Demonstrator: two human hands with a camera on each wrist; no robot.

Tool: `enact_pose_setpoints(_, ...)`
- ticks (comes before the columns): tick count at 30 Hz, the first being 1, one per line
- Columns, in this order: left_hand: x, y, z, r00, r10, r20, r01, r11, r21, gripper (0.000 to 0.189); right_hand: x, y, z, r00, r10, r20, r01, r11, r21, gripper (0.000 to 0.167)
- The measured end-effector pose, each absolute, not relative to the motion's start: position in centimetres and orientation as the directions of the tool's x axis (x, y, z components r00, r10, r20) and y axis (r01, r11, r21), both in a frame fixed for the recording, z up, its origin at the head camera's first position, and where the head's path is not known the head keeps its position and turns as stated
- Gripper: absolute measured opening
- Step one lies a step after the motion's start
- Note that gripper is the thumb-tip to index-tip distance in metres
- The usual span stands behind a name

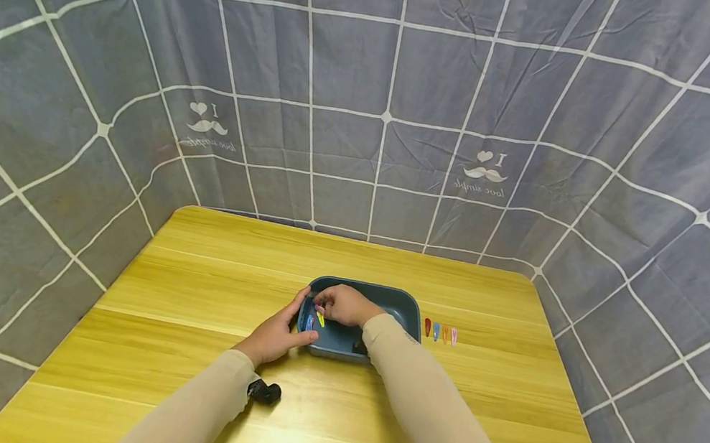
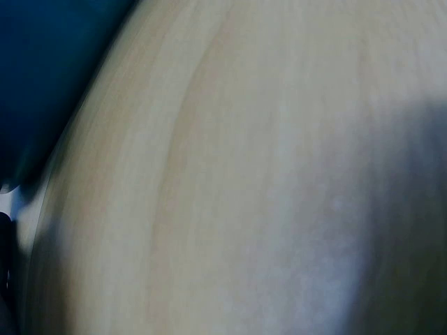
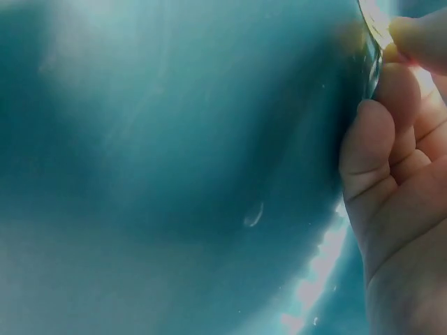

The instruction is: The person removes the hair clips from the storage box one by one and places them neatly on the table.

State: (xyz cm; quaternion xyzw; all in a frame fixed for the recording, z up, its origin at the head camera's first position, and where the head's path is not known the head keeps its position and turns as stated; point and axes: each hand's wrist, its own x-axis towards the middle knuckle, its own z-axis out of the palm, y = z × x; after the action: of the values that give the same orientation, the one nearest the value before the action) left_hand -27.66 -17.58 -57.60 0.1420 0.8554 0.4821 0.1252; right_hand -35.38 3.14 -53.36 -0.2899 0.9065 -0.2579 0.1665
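Note:
A dark blue rectangular basin [image 1: 407,312] stands on the wooden table. My left hand [image 1: 274,334] rests on its left end, fingers extended along the side and thumb over the front rim. Inside the basin, my right hand [image 1: 345,304] reaches to the left end and pinches a yellow hair clip [image 1: 321,319] between thumb and fingertips. Close by its fingertips shows a pink clip [image 1: 318,309]. A blue clip [image 1: 310,323] lies at the basin's left side. In the right wrist view, yellow shows at the pinching thumb [image 3: 422,43]; the other fingers are curled.
Right of the basin, several hair clips lie in a row on the table [image 1: 475,378]: dark red [image 1: 427,327], blue [image 1: 436,332], orange [image 1: 445,334] and pink [image 1: 454,336]. A black wrist camera [image 1: 264,391] sits at the left sleeve. Grey checked curtains [image 1: 350,141] surround the table.

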Motion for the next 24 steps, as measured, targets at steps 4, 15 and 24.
enact_pose_setpoints(4,-27.7,-17.6,-57.7,-0.93,0.36,-0.079,0.118,0.494,0.861,0.097,-35.5,3.2,-53.4,-0.779,-0.609,-0.153,-0.437,0.701,-0.564,0.038)
enact_pose_setpoints(15,-27.6,-17.5,-57.7,-0.93,0.357,-0.086,0.106,0.485,0.868,0.098,-36.0,4.0,-53.3,-0.806,-0.565,-0.178,-0.322,0.67,-0.669,0.035)
enact_pose_setpoints(24,-27.5,-17.5,-57.4,-0.931,0.348,-0.109,0.083,0.493,0.866,0.098,-35.6,5.2,-51.3,-0.82,-0.546,-0.17,-0.224,0.579,-0.784,0.04)
